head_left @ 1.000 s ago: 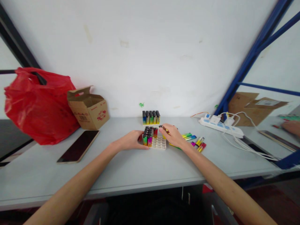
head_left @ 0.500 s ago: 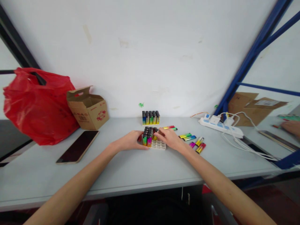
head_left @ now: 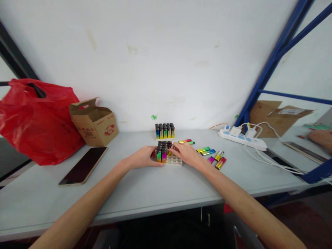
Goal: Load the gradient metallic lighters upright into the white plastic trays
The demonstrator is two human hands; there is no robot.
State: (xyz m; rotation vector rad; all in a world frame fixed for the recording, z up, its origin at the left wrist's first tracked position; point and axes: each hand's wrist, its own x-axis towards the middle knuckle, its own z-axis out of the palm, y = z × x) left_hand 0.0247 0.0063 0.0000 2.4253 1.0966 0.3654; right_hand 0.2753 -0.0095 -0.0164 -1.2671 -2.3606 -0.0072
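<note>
A pale tray (head_left: 177, 161) with rows of sockets stands at the middle of the table. Its left part is filled with upright, black-topped colourful lighters (head_left: 161, 156), while sockets at the front right show bare. Curled around the left side of the tray is my left hand (head_left: 145, 157), thumb along the front. My right hand (head_left: 187, 153) reaches in from the right, its fingers closed on a yellowish lighter (head_left: 169, 152) among the sockets; the fingers partly hide it. Several loose lighters (head_left: 206, 150) lie flat to the right of that hand.
Behind, near the wall, stands a second block of upright lighters (head_left: 165, 132). To the left are a phone (head_left: 83, 166), an open cardboard box (head_left: 97, 126) and a red plastic bag (head_left: 38, 121). A power strip (head_left: 242, 139) with cables lies right; another person's hand (head_left: 321, 139) shows beyond the blue frame (head_left: 269, 72).
The view has shifted slightly, so most things appear a little further left. Both hands stay at the tray, the right one still closed on the lighter in nearly the same spot.
</note>
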